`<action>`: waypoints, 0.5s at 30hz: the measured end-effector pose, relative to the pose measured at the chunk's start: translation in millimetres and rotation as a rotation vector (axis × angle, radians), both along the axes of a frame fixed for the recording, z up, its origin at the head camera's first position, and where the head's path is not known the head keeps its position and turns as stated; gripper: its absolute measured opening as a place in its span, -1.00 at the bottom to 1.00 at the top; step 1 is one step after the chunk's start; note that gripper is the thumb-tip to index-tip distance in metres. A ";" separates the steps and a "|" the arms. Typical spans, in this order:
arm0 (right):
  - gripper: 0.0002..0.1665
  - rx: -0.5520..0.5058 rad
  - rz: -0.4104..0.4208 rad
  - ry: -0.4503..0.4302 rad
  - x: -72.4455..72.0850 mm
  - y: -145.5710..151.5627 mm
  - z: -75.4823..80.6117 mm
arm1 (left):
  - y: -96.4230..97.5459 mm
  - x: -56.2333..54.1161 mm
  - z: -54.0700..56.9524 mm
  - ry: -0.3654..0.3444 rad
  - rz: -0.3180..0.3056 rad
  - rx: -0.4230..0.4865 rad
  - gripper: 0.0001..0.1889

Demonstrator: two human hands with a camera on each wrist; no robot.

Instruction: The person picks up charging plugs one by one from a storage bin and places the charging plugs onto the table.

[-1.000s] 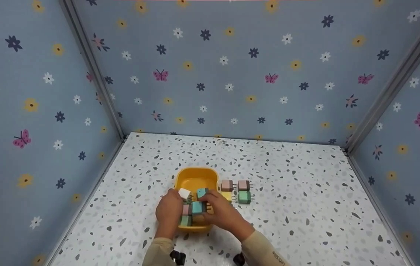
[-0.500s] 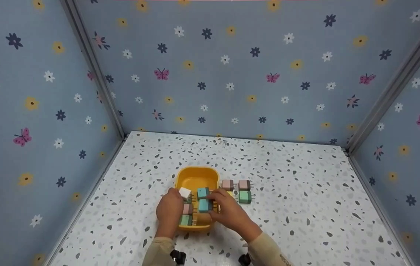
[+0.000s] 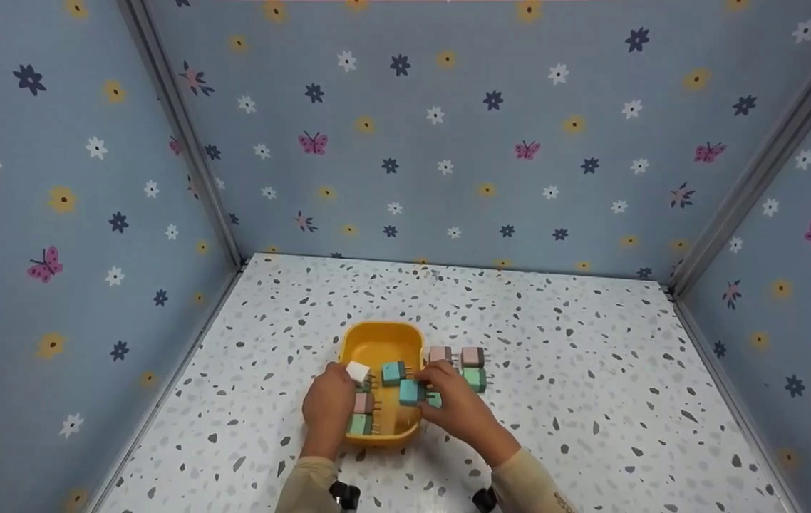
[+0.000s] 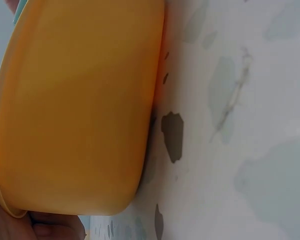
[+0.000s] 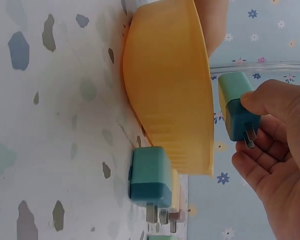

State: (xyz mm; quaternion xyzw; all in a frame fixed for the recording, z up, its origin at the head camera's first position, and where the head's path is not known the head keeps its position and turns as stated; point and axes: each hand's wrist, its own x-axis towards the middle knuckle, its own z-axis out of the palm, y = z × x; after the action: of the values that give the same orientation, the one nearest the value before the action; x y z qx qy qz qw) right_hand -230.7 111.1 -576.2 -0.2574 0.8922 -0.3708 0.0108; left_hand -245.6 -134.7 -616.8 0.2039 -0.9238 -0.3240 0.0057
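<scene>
My left hand (image 3: 328,407) grips the left rim of a yellow plastic bin (image 3: 382,330); in the left wrist view its fingers (image 4: 60,227) curl beside the bin's outer wall. A white plug adapter (image 3: 358,372) lies right at those fingertips. Between thumb and fingers, my right hand (image 3: 459,405) pinches a teal plug adapter (image 5: 237,107) by its darker prong end, raised at the bin's right rim. Inside the bin are another teal adapter (image 3: 393,372), a pink one (image 3: 363,403) and a green one (image 3: 360,425).
Just right of the bin, a teal-green adapter (image 5: 151,172) sits on the speckled table (image 3: 591,399). Two pink adapters, one of them farther right (image 3: 472,357), and a green one (image 3: 474,379) stand behind my right hand. Flower-patterned walls (image 3: 420,142) enclose the table.
My right hand has moved right with the teal adapter, from over the middle of the bin to its right rim. The left hand has stayed at the bin's left side.
</scene>
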 end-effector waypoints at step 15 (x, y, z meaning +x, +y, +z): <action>-0.51 -0.068 -0.016 0.033 -4.2 25.2 -10.6 | 2.3 2.4 2.4 0.013 0.002 -0.020 -0.56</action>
State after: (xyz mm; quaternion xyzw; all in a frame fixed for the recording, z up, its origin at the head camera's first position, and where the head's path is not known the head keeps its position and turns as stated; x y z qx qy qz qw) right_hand -234.8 136.2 -586.7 -0.2565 0.8812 -0.3969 -0.0157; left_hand -243.2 -132.4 -614.4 0.2025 -0.9267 -0.3162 0.0142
